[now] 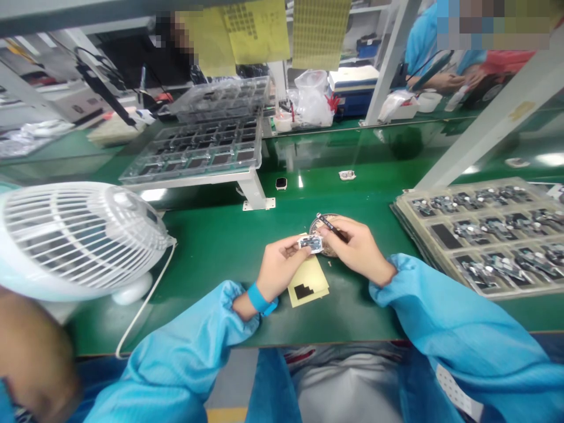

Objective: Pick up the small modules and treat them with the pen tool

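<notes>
My left hand [282,264] pinches a small white watch case [310,243] with bare electronics showing in it. My right hand [359,244] is closed on a pair of slim black tweezers [331,226] with white lettering; their tips are hidden by the fingers. The fingers of both hands meet at the case. Behind my right hand is a round dish [315,225], partly covered, its contents hard to make out. Below the case lie yellow sheets [315,273] bearing black square stickers [304,291].
A white fan [79,241] stands at left. Clear trays of parts [207,147] rest on a raised shelf. Stacked trays of circuit parts [484,229] sit at right. A square watch [281,184] and another white case [347,175] lie farther back. Co-workers' arms [33,352] show at the edges.
</notes>
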### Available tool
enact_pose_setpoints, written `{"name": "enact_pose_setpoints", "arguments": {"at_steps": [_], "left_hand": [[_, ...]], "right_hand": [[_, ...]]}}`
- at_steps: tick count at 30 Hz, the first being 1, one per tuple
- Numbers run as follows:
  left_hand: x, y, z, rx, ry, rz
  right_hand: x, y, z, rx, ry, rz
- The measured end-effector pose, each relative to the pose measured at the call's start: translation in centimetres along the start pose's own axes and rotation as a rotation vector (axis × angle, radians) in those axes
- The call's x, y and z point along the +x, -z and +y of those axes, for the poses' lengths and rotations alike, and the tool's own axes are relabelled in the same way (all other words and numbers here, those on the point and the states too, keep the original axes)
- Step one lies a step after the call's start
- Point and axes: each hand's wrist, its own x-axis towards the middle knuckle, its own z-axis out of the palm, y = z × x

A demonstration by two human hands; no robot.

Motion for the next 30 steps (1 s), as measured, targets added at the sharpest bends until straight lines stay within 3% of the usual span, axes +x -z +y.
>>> {"name": "enact_pose_setpoints", "arguments": {"at_steps": [3,8,14,25,28,30], "left_hand": [[0.0,0.2,0.0,0.2,-0.133,0.017],[-0.2,0.4,0.4,0.54,-0.358,0.024],[-0.1,0.5,0.2,0.565,-0.408,0.018],[0.4,0.5,-0.1,0.644,-0.44,-0.021],[2.0,0.8,0.0,0.647,-0.415,-0.037],[4.3,0.8,0.3,0.656,-0.39,-0.013]], "right_hand": [[0.2,0.5,-0.2,-0.008,0.024,0.021],[0.3,0.6,-0.3,0.021,0.157,-0.095],[0.1,0.5,0.7,-0.047,0.286,-0.148],[-0.2,0.9,1.0,-0.124,0.278,-0.197],[-0.1,1.6,0.9,-0.108,0.239,-0.185],[0.0,2.2,1.0,-0.128,0.194,-0.151]]}}
